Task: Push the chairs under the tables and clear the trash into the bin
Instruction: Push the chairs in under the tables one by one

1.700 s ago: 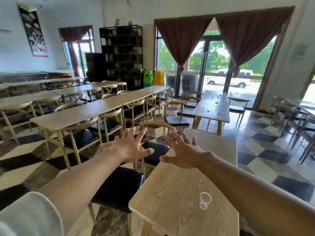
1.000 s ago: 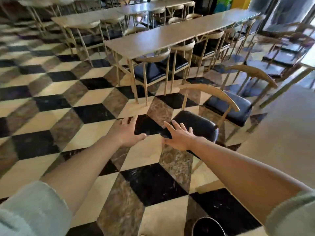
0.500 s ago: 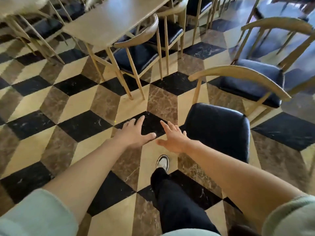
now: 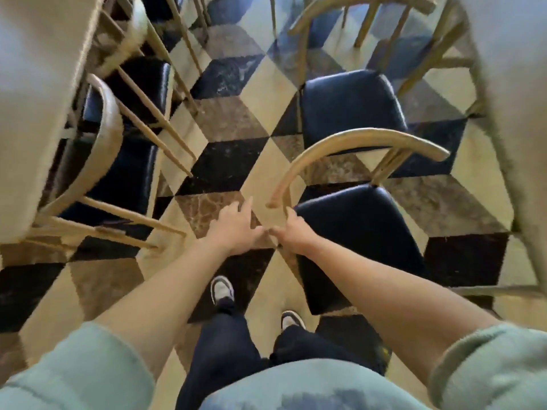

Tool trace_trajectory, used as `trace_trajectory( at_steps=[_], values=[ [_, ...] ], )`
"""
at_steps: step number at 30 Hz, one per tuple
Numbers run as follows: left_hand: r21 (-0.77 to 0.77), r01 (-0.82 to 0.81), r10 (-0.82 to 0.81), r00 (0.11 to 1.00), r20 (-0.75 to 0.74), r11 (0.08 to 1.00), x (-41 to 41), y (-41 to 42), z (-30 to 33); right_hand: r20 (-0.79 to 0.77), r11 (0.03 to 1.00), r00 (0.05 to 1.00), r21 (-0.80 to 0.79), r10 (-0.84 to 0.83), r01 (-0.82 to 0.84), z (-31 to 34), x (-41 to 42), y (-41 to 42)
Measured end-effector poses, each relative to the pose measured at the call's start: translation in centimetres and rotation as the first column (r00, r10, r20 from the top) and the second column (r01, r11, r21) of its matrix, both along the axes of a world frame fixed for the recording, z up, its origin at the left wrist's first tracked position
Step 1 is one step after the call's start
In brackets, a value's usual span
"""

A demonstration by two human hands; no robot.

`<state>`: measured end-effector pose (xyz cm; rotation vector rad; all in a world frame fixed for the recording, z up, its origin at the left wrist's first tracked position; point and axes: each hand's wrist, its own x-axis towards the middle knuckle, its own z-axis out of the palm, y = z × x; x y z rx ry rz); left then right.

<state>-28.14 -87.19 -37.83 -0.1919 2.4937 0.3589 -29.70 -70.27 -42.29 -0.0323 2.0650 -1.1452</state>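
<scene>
Your right hand (image 4: 296, 232) grips the chair (image 4: 355, 226) at its back post so you can push it; your left hand (image 4: 236, 226) is open, fingers spread, nearby.

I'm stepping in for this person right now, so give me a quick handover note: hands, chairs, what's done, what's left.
Left hand: open, empty, above the floor.
Right hand: at the near chair's left post, grip unclear.
That chair and the next chair stand in the aisle, out from the right table.
Chairs at the left table are tucked in.
Left: push both chairs in, clear trash. No trash or bin in view.
</scene>
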Motion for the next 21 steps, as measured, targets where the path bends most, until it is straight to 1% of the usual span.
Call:
trace_trajectory(
  at_steps=[1, 2, 3, 5, 6, 7, 8, 9, 10, 11, 12, 13, 14, 16, 17, 20, 21],
  values=[
    [0.035, 0.025, -0.024, 0.999, -0.028, 0.999, -2.5, 0.1, -0.4, 0.013, 0.989, 0.99, -0.045, -0.142, 0.143, -0.1, -1.0, -0.2],
    [0.086, 0.055, -0.051, 0.998, -0.047, 0.995, -5.7, 0.7, -0.9, 0.03, 0.962, 0.963, -0.042, -0.267, 0.268, -0.2, -2.6, -0.4],
    [0.125, 0.078, -0.07, 0.995, -0.069, 0.989, -8.3, 1.4, -1.3, 0.039, 0.935, 0.935, -0.016, -0.353, 0.354, -0.6, -3.7, -0.9],
    [0.204, 0.167, -0.152, 0.985, -0.088, 0.965, -13.3, 3.4, -2.4, 0.054, 0.886, 0.884, 0.017, -0.464, 0.463, -1.3, -6.4, -2.1],
    [0.228, 0.243, -0.227, 0.969, -0.094, 0.943, -15.8, 4.5, -3.3, 0.061, 0.852, 0.85, 0.028, -0.523, 0.523, -1.6, -7.6, -2.9],
    [0.255, 0.286, -0.268, 0.958, -0.104, 0.924, -17.5, 5.5, -3.8, 0.059, 0.81, 0.808, 0.016, -0.587, 0.587, -1.9, -8.6, -3.7],
    [0.282, 0.402, -0.392, 0.915, -0.094, 0.871, -19.9, 7.4, -5.3, 0.055, 0.73, 0.728, 0.031, -0.683, 0.682, -2.7, -9.7, -4.4],
    [0.275, 0.426, -0.416, 0.904, -0.097, 0.862, -20.6, 8.1, -5.6, -0.008, 0.8, 0.814, 0.178, -0.581, 0.573, -2.4, -10.4, -5.5],
    [0.272, 0.467, -0.459, 0.883, -0.096, 0.841, -21.7, 9.1, -6.1, -0.168, 0.829, 0.905, 0.363, -0.39, 0.425, -3.1, -10.9, -6.0],
    [0.295, 0.507, -0.51, 0.857, -0.072, 0.81, -23.3, 10.4, -7.0, -0.155, 0.766, 0.893, 0.466, -0.423, 0.444, -4.1, -11.6, -6.3],
    [0.301, 0.528, -0.534, 0.843, -0.069, 0.794, -24.5, 11.3, -7.5, -0.07, 0.66, 0.743, 0.411, -0.665, 0.629, -4.6, -12.6, -7.5],
    [0.309, 0.543, -0.551, 0.832, -0.07, 0.781, -25.4, 12.0, -8.2, -0.001, 0.558, 0.58, 0.271, -0.815, 0.784, -5.1, -13.3, -8.1],
    [0.315, 0.557, -0.556, 0.825, -0.102, 0.768, -26.1, 12.8, -8.9, -0.082, 0.498, 0.545, 0.309, -0.835, 0.81, -5.3, -13.7, -8.2],
    [0.325, 0.563, -0.546, 0.824, -0.15, 0.76, -28.0, 14.6, -9.5, -0.098, 0.516, 0.592, 0.391, -0.8, 0.762, -5.6, -14.2, -8.4],
    [0.337, 0.563, -0.545, 0.824, -0.154, 0.755, -29.2, 15.5, -9.8, -0.084, 0.512, 0.594, 0.419, -0.8, 0.75, -5.9, -14.3, -8.6],
    [0.396, 0.549, -0.558, 0.823, -0.103, 0.736, -32.0, 17.2, -10.2, -0.067, 0.435, 0.503, 0.413, -0.862, 0.8, -6.6, -14.4, -8.5],
    [0.409, 0.544, -0.564, 0.822, -0.085, 0.732, -32.4, 17.4, -9.9, -0.059, 0.431, 0.493, 0.402, -0.868, 0.808, -6.7, -14.2, -8.2]
  ],
)
